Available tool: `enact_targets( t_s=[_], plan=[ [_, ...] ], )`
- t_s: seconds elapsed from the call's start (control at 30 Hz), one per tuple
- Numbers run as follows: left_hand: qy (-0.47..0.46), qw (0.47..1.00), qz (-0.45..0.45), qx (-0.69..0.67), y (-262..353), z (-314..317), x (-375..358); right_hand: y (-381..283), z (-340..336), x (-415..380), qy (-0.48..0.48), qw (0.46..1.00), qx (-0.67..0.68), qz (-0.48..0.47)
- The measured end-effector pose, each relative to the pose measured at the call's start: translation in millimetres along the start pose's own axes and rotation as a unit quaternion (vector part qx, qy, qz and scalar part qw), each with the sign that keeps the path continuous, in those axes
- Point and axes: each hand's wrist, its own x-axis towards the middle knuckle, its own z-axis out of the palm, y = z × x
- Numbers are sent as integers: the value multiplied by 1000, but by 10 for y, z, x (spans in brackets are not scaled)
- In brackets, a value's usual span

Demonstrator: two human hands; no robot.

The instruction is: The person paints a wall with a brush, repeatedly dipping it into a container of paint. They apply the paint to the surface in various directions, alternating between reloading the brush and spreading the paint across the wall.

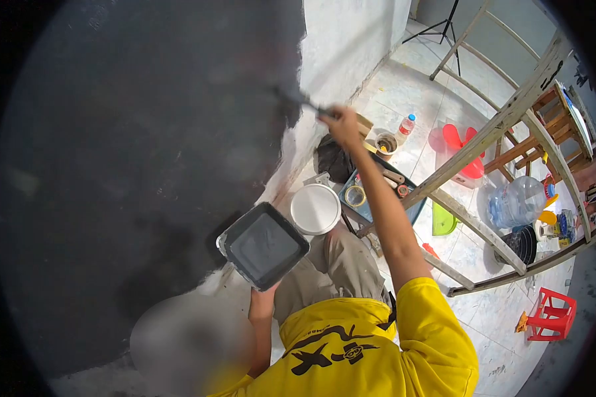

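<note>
My right hand [342,126] is wrapped round the handle of a paintbrush [301,99], whose dark head is smeared by motion. The brush head is at the dark-painted wall [146,132], close to where the dark coat meets the white wall part [338,40]. Lower down, my left hand [266,293] holds a square paint tray [261,245] from below, its fingers mostly hidden beneath it. Dark grey paint lies in the tray, and pale paint marks its rim. Beside the tray stands a white round-lidded bucket [316,208].
A wooden ladder [496,145] leans across the right side. On the tiled floor are a blue tool tray [414,208], a water bottle [406,126], a black bag [334,159], a large clear jug [516,202], a green dustpan [445,220] and a red stool [553,314].
</note>
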Motion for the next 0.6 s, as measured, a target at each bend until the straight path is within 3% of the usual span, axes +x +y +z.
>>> enact_targets(
  t_s=[0.03,0.07,0.1,0.17,0.27,0.4,0.53,0.6],
  plan=[
    [2,1000,2,7,-55,-123,-303,275,62,-243,-14,998,-61,-7],
    [5,1000,4,15,3,32,84,553,108,-439,-27,992,-122,-15],
    [7,1000,8,22,-82,-143,-334,783,147,-572,-64,991,-120,-15],
    [10,999,14,38,-115,-181,-403,1063,190,-716,-135,984,-116,-13],
    [14,998,16,63,-30,9,155,578,258,-414,-47,982,-175,-58],
    [17,996,21,89,-69,-43,112,-306,17,591,-75,949,-240,-189],
    [16,997,-14,-75,-80,6,107,-1227,-608,1012,-3,974,-155,-163],
    [19,987,-31,-157,-90,44,96,-1430,-830,1028,67,974,-48,-210]
  ],
)
